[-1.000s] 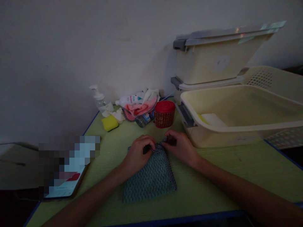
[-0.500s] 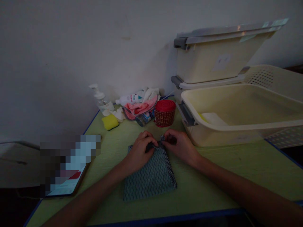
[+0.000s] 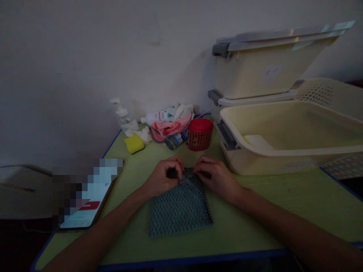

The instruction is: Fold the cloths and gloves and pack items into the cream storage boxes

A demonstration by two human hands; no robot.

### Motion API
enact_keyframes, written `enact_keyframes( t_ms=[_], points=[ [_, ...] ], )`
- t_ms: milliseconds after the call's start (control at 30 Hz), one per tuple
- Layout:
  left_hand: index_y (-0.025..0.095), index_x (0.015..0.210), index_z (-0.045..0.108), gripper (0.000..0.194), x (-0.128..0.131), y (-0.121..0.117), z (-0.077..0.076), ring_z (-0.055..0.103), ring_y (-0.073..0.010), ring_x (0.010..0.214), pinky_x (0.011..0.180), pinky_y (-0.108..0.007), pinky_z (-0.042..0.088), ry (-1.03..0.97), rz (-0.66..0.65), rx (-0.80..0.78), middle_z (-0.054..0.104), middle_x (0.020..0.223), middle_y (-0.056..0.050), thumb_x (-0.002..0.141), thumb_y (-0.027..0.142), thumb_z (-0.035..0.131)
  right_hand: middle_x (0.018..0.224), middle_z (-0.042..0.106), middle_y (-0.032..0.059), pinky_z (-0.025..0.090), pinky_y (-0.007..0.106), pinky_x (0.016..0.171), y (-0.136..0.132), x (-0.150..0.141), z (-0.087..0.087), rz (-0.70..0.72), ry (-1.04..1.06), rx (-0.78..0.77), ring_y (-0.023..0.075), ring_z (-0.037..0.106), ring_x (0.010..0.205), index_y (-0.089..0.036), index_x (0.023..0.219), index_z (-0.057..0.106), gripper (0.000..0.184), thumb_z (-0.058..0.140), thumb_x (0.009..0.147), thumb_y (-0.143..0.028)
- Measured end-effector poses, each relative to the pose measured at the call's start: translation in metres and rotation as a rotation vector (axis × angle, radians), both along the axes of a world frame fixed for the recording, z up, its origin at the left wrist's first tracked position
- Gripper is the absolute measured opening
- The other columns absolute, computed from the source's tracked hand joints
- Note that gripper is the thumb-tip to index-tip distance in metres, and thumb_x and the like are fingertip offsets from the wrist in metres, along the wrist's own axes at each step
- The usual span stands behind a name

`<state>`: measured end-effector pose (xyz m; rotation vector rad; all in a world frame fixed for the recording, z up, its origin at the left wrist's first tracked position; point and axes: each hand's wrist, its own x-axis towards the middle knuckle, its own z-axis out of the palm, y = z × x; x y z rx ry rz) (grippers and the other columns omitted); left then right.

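Observation:
A grey-blue woven cloth [image 3: 178,207] with a checked trim lies on the green table [image 3: 269,196] in front of me. My left hand [image 3: 163,179] is closed in a pinch on the cloth's far edge, which is rolled up toward me. My right hand [image 3: 217,177] pinches the same far edge at its right end, fingers curled. The two hands sit side by side, almost touching, and the rolled edge runs between them.
A red roll [image 3: 200,134], a small jar [image 3: 173,141], a pink cloth [image 3: 170,127], a yellow sponge [image 3: 135,143] and a pump bottle [image 3: 123,117] crowd the back. A cream tub [image 3: 283,153] with stacked bins stands right. A phone [image 3: 85,211] lies left.
Both hands have drawn the cloth's far edge slightly toward me, rolling it over further. The view has shifted a little to the left.

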<state>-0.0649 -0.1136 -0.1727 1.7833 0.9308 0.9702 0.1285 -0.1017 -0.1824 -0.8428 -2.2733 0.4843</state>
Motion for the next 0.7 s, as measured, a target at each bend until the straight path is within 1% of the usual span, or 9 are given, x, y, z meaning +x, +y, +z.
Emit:
enact_keyframes(
  t_ms=[133,267,367,467,567,633,700],
  points=[
    [0.015,0.053,0.051,0.010,-0.001,0.000,0.003,0.050,-0.0107,0.064,0.060,-0.023,0.037,-0.067,-0.065,-0.024,0.053,0.069,-0.001,0.059,0.009,0.057,0.079,0.058,0.0047,0.044,0.023,0.063,-0.001,0.000,-0.003,0.054,-0.064,0.082,0.0138,0.056,0.071,-0.014,0.077,0.065,0.018,0.055,0.074,0.001],
    [0.016,0.052,0.048,0.011,-0.003,0.000,0.005,0.050,-0.0111,0.060,0.057,-0.023,0.036,-0.145,-0.104,-0.061,0.056,0.064,-0.001,0.057,0.011,0.056,0.079,0.060,0.0047,0.045,0.024,0.065,0.000,0.000,-0.003,0.065,-0.106,0.118,0.0139,0.056,0.072,-0.015,0.078,0.064,0.017,0.053,0.077,-0.002],
    [0.016,0.053,0.047,0.011,-0.004,-0.001,0.005,0.049,-0.0112,0.058,0.055,-0.023,0.036,-0.152,-0.083,-0.081,0.055,0.060,0.000,0.057,0.012,0.056,0.078,0.060,0.0053,0.045,0.025,0.065,0.000,0.001,-0.003,0.078,-0.122,0.149,0.0146,0.056,0.072,-0.015,0.078,0.064,0.017,0.052,0.078,-0.003],
    [0.016,0.055,0.048,0.010,-0.002,-0.001,0.005,0.049,-0.0110,0.058,0.056,-0.023,0.036,-0.133,-0.050,-0.092,0.054,0.061,0.000,0.058,0.012,0.057,0.078,0.062,0.0065,0.045,0.026,0.067,0.000,0.002,0.001,0.124,-0.151,0.165,0.0160,0.056,0.075,-0.014,0.077,0.064,0.018,0.052,0.077,-0.001],
    [0.016,0.058,0.049,0.009,0.001,-0.001,0.004,0.051,-0.0115,0.060,0.058,-0.024,0.039,-0.093,-0.003,-0.092,0.055,0.063,0.000,0.059,0.014,0.058,0.078,0.063,0.0059,0.045,0.027,0.068,0.000,0.004,0.006,0.174,-0.190,0.129,0.0163,0.056,0.077,-0.015,0.078,0.066,0.022,0.049,0.078,-0.001],
    [0.016,0.064,0.052,0.006,0.002,-0.001,0.003,0.053,-0.0124,0.064,0.062,-0.025,0.041,-0.052,0.029,-0.082,0.056,0.066,0.000,0.061,0.014,0.058,0.079,0.063,0.0057,0.045,0.028,0.069,0.000,0.007,0.010,0.211,-0.210,0.097,0.0162,0.056,0.078,-0.016,0.079,0.067,0.024,0.048,0.079,-0.001],
    [0.016,0.073,0.054,0.011,0.004,-0.001,0.000,0.055,-0.0132,0.069,0.067,-0.026,0.042,-0.026,0.068,-0.067,0.058,0.071,0.000,0.062,0.013,0.057,0.079,0.063,0.0059,0.045,0.029,0.071,0.000,0.009,0.014,0.248,-0.235,0.072,0.0161,0.057,0.078,-0.015,0.078,0.067,0.025,0.047,0.079,-0.001]
  ],
)
